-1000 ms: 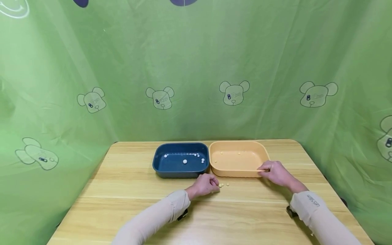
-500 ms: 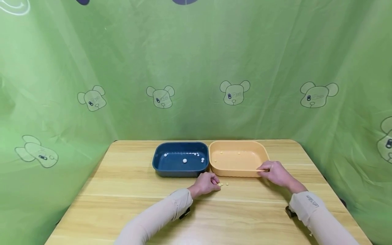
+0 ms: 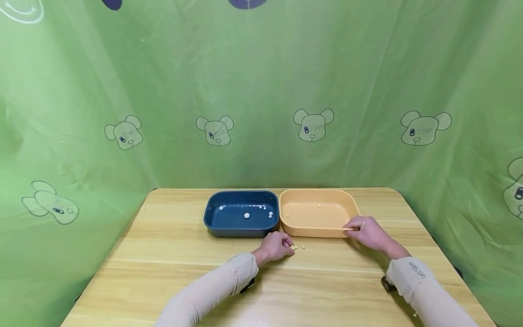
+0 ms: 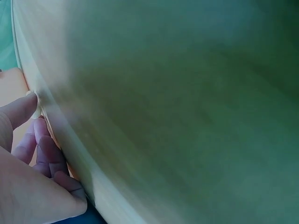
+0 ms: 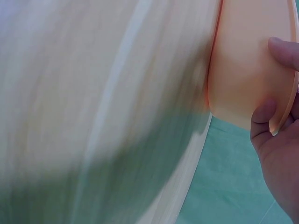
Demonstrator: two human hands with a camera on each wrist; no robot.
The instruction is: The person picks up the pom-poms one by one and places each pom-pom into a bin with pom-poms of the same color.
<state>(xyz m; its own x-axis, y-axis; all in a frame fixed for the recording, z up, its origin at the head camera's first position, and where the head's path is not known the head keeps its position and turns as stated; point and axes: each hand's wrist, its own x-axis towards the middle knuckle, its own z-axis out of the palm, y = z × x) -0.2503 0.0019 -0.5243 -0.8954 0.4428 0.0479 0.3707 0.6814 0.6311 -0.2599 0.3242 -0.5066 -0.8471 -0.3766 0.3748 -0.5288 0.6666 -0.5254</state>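
My left hand (image 3: 277,246) is low over the table in front of the two trays, its thumb and fingertips on a small pale yellow ball (image 4: 37,111). Close by its fingertips lies a second yellow ball (image 3: 296,247), with another yellow ball (image 3: 303,247) just to the right. My right hand (image 3: 369,232) grips the near right corner of the orange tray (image 3: 314,232) by its rim, thumb on the outer wall in the right wrist view. A few small pale balls are scattered inside that tray.
A dark blue tray (image 3: 241,233) stands against the orange tray's left side, with several small white balls and one larger white ball (image 3: 247,215) in it. Behind the wooden table (image 3: 171,240) hangs a green curtain (image 3: 261,163) printed with bear heads.
My left hand has edged slightly right, its fingertips closing in on the nearest yellow ball. The right hand and both trays stay in place.
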